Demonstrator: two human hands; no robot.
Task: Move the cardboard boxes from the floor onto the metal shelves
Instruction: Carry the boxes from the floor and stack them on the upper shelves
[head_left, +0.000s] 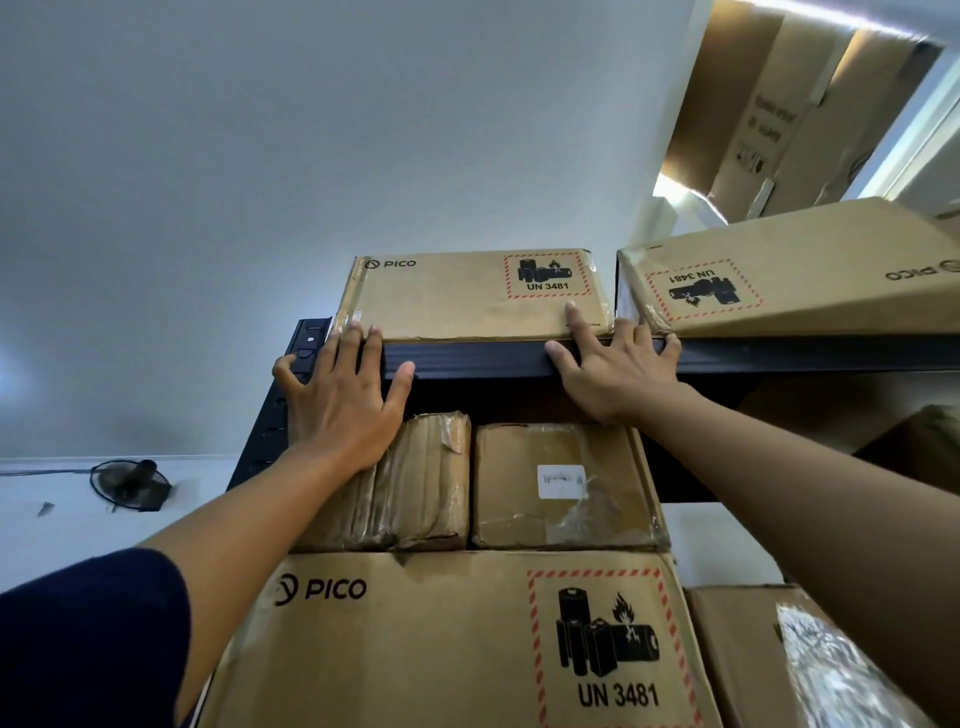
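Observation:
A flat PICO cardboard box (457, 299) with a UN 3481 label sits on the top metal shelf (483, 358), its front face flush with the black shelf edge. My left hand (343, 400) lies flat with straight fingers, fingertips touching the box's lower left corner. My right hand (613, 369) is spread open too, its index fingertip pressing the box's lower right front. Both palms lie over the shelf's front beam.
A second PICO box (800, 275) sits upside down to the right on the same shelf. Below are two taped parcels (415, 483) (561, 488) on a large PICO box (441, 644). More cartons (789, 114) stand high at the right. A fan (130, 483) hangs on the left wall.

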